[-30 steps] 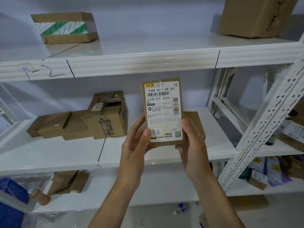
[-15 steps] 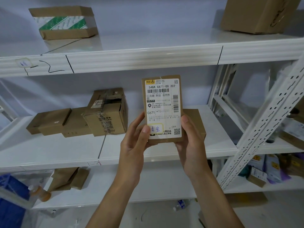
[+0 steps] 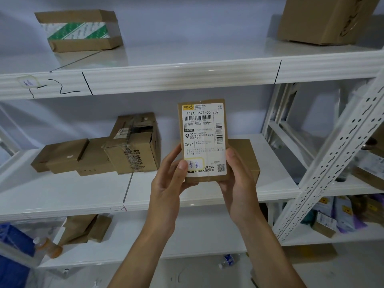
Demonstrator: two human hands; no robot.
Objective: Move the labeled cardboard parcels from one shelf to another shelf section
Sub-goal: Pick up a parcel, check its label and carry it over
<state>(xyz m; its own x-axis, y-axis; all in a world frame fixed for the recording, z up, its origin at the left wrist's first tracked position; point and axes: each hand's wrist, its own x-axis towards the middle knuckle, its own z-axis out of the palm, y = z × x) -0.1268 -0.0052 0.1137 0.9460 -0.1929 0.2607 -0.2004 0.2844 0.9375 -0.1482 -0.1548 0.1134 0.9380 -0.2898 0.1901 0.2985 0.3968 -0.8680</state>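
I hold a small flat cardboard parcel [image 3: 202, 129] upright in front of the middle shelf [image 3: 187, 194], its white shipping label facing me. My left hand [image 3: 168, 179] grips its lower left edge with the thumb on the label. My right hand [image 3: 239, 179] grips its lower right edge. Behind the parcel another flat brown box [image 3: 247, 156] lies on the shelf. To the left on the same shelf sit a taped, torn carton [image 3: 135, 148] and flat brown boxes [image 3: 64, 156].
The top shelf [image 3: 176, 77] carries a box with green-striped tape [image 3: 80, 31] at left and a large carton [image 3: 326, 19] at right. A slanted perforated white upright [image 3: 336, 154] crosses the right side. The lower shelf holds brown packets [image 3: 85, 227], a bottle [image 3: 48, 247] and a blue crate [image 3: 12, 258].
The parcel stays in both hands at much the same spot. The view has shifted slightly, with the shelves sitting a little higher in frame.
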